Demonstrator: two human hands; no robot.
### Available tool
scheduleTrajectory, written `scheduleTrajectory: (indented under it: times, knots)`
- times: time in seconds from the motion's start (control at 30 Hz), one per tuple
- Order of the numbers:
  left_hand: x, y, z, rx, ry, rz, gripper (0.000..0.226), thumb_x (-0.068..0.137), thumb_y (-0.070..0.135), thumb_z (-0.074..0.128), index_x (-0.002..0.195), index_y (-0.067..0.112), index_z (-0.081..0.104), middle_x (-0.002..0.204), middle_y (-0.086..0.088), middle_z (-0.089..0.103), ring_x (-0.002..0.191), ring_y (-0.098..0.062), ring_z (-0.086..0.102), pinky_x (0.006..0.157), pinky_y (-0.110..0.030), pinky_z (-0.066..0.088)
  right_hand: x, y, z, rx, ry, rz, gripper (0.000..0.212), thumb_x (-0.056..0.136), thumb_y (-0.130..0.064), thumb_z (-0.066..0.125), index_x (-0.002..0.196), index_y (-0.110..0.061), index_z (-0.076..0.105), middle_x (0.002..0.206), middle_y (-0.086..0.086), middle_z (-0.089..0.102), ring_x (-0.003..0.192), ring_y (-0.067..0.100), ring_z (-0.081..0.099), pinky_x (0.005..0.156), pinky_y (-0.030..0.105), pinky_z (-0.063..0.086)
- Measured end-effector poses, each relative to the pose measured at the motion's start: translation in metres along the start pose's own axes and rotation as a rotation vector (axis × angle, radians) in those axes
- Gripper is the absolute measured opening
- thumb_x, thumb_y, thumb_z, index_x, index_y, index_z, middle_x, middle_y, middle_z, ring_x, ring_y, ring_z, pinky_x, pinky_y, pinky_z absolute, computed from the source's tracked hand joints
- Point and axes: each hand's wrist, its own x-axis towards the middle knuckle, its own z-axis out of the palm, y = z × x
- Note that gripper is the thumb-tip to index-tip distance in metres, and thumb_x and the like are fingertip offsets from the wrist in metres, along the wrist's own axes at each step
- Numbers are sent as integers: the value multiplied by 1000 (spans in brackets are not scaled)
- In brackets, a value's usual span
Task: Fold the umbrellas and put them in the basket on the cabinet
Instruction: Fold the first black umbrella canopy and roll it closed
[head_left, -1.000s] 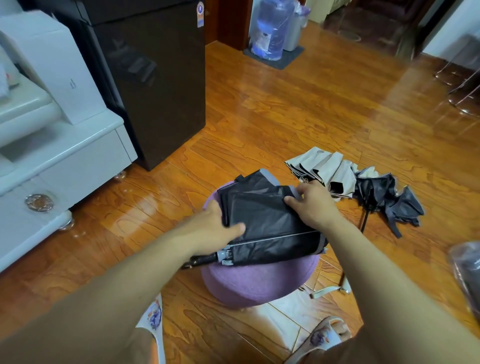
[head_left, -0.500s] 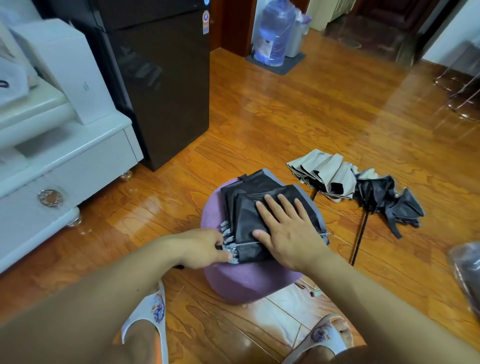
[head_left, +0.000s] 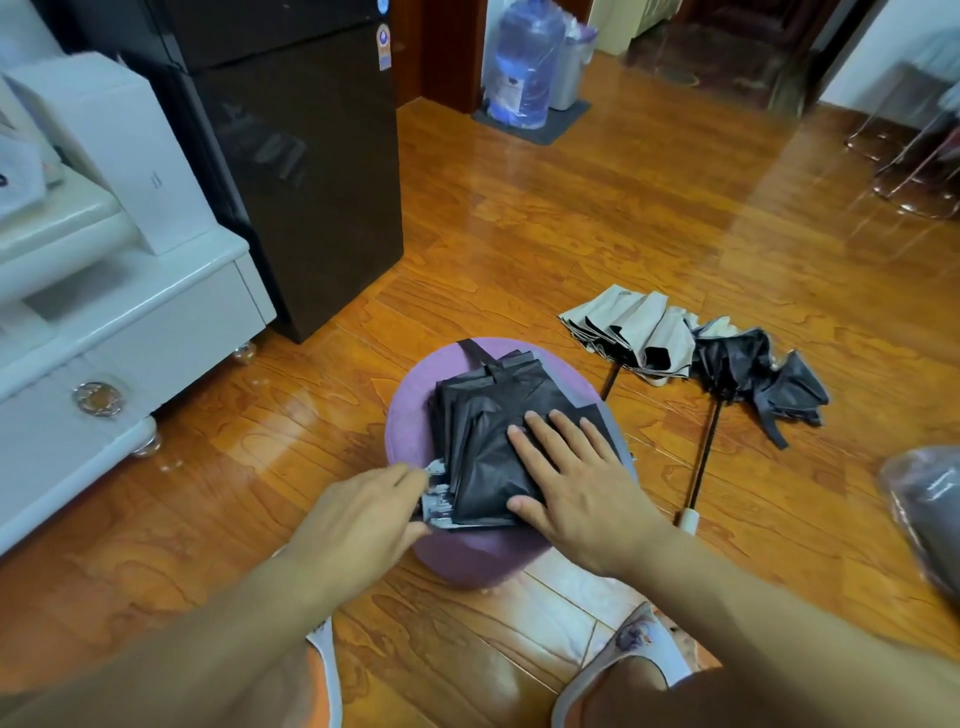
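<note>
A black folding umbrella (head_left: 488, 415) lies flattened on a round purple stool (head_left: 410, 410). My right hand (head_left: 576, 483) presses flat on its canopy, fingers spread. My left hand (head_left: 363, 512) grips the umbrella's near end, where the silver rib tips bunch together. On the floor to the right lie two unfolded umbrellas: a beige one (head_left: 631, 327) and a black one (head_left: 758, 384), their shafts pointing toward me. No basket is in sight.
A white cabinet (head_left: 130, 332) with a white box (head_left: 124, 150) on top stands at the left, beside a dark fridge (head_left: 301, 171). A water bottle (head_left: 524, 62) stands far back. A plastic-wrapped dark item (head_left: 930, 514) lies at the right edge. My slippered feet are below.
My right hand went from pinching the canopy's far edge to pressing flat on it. The umbrella was turned on the stool and my left hand shifted to its rib-tip end.
</note>
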Motion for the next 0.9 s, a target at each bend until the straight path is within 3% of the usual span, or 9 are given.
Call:
scheduleTrajectory:
  times: [0.1,0.17,0.2,0.27,0.3,0.4,0.5,0.7,0.9]
  knots:
    - [2,-3,6,-352,-469,-283,44,81,57,65,113,29,54,105,9,66,98,-18,65,82,-34,54,-14,-5,10,-68,-1,-51,73,103,-64,22,160,-17,25,164,12,29,151,37,25,123,55,21]
    - [5,-4,6,-433,-689,-275,33,86,47,65,109,23,62,98,9,66,92,-13,63,75,-25,50,-21,-7,14,-84,5,-73,73,104,-63,24,160,-17,24,165,12,27,152,37,23,121,53,15]
    - [5,-6,6,-424,-721,-247,30,89,44,66,110,24,63,99,9,66,93,-12,62,76,-24,50,-23,-7,14,-90,3,-74,73,104,-63,24,160,-17,24,165,12,26,153,37,21,121,53,13]
    - [4,-10,1,-341,-639,-167,34,90,51,65,116,31,58,110,10,66,101,-16,63,87,-33,53,-28,-6,12,-87,2,-55,75,103,-65,25,160,-17,23,165,11,25,153,36,19,120,52,12]
    - [3,-11,-5,-214,-537,-106,32,90,53,64,115,34,56,110,11,66,101,-19,64,85,-36,53,-31,-5,11,-77,6,-39,77,102,-67,25,160,-17,22,166,11,25,154,35,19,121,52,12]
    - [-1,-3,-30,109,-87,153,27,83,33,73,105,27,58,94,7,65,85,-24,67,62,-35,52,-40,-1,8,-34,29,-2,83,99,-71,27,161,-16,21,166,11,25,153,33,22,121,50,14]
    - [-6,13,-43,233,159,190,28,74,16,61,102,19,62,82,0,58,74,-29,61,55,-40,48,-46,4,-2,-5,122,-1,81,100,-69,30,161,-16,19,166,10,24,154,31,21,123,49,14]
    - [16,13,-67,332,414,45,30,84,13,51,111,12,64,88,-10,59,78,-36,57,67,-47,35,-33,25,-44,-10,438,-17,73,102,-57,40,157,-10,32,163,11,33,151,29,28,123,48,21]
    - [37,8,-75,293,406,25,46,79,10,42,119,11,65,100,-10,62,86,-36,59,80,-47,36,-8,61,-50,53,328,92,92,91,-76,35,156,-11,34,159,8,39,149,29,29,122,51,23]
